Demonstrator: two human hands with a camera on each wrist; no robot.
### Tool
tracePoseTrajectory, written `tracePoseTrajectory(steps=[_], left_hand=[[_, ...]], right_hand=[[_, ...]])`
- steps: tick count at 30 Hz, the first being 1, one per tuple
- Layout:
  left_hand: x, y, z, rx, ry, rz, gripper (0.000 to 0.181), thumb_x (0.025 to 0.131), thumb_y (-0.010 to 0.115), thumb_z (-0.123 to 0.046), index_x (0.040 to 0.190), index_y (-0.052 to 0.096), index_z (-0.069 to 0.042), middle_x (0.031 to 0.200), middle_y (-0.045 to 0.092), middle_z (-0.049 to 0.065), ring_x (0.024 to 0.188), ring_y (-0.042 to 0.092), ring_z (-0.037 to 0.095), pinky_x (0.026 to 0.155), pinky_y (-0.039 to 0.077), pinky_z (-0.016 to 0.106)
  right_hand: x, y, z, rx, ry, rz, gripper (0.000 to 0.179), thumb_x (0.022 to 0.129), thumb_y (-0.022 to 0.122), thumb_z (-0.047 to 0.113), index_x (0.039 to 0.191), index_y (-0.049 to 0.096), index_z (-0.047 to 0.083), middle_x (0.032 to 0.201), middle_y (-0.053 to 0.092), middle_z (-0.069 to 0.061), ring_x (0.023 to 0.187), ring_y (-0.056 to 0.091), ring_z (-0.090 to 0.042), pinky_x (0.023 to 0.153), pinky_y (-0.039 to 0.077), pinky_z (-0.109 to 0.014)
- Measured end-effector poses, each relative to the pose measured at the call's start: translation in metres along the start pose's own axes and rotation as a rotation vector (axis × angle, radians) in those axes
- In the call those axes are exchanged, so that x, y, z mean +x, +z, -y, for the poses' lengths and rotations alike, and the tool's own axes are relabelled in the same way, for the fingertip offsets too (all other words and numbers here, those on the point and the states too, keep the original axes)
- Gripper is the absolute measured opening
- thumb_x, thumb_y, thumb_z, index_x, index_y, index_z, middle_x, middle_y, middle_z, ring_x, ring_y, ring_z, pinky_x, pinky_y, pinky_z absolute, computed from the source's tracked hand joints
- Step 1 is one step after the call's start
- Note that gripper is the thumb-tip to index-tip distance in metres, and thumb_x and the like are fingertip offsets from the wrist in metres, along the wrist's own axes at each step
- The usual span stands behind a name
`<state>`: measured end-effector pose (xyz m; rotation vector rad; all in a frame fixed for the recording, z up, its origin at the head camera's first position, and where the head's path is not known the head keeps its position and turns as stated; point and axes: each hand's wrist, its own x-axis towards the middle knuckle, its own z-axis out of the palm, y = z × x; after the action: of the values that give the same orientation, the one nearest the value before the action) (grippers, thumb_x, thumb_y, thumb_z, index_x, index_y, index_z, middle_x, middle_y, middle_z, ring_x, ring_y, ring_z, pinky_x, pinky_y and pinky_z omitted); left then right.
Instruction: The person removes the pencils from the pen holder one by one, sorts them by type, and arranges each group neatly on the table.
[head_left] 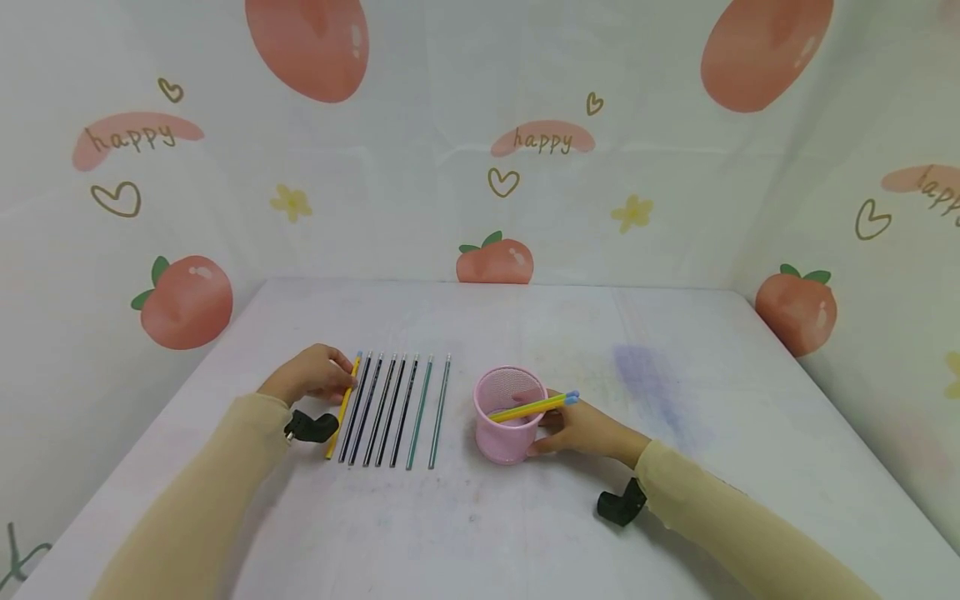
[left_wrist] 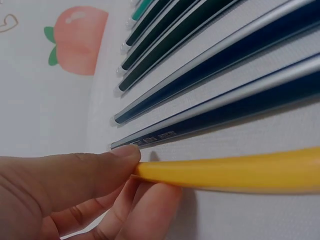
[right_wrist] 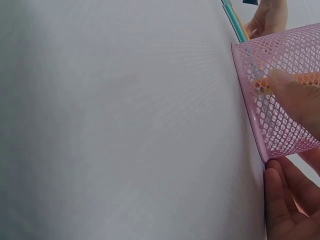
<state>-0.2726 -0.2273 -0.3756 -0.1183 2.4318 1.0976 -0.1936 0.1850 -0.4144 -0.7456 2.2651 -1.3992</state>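
My left hand pinches a yellow pencil near one end, between thumb and fingers, at the left of a row of pencils. Beside it lie several dark pencils and two green pencils, roughly parallel on the table. To the right of the row stands a pink mesh pen holder, and my right hand grips its side, thumb on the mesh in the right wrist view. Yellow pencils with blue ends lean in the holder, sticking out over its right rim.
The white table meets a backdrop printed with fruit, hearts and flowers at the back and sides. A purple stain marks the surface behind my right hand. A black wrist device sits at the right wrist.
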Motion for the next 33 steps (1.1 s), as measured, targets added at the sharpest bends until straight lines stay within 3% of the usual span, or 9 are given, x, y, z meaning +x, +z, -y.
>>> tracePoseTrajectory(steps=[17,33], left_hand=[[-0.0009,0.0048,0.0021,-0.036,0.006,-0.028,0.025,0.085,0.068,-0.001,0.101,0.05,0.003,0.076,0.056,0.004,0.053,0.055,0.007,0.054,0.053,0.019],[-0.0002,0.0047,0.0012,-0.026,-0.03,-0.038,0.027,0.087,0.068,-0.004,0.105,0.05,0.003,0.077,0.058,0.004,0.056,0.055,0.007,0.056,0.054,0.019]], right_hand=[[-0.0007,-0.0002,0.0003,-0.024,0.012,-0.01,0.071,0.079,0.081,0.016,0.141,0.047,0.004,0.14,0.051,-0.016,0.123,0.056,-0.032,0.103,0.047,-0.038],[-0.0004,-0.0008,0.0014,0.007,-0.002,0.011,0.073,0.08,0.08,0.016,0.143,0.045,0.005,0.142,0.05,-0.014,0.126,0.054,-0.032,0.105,0.045,-0.04]])
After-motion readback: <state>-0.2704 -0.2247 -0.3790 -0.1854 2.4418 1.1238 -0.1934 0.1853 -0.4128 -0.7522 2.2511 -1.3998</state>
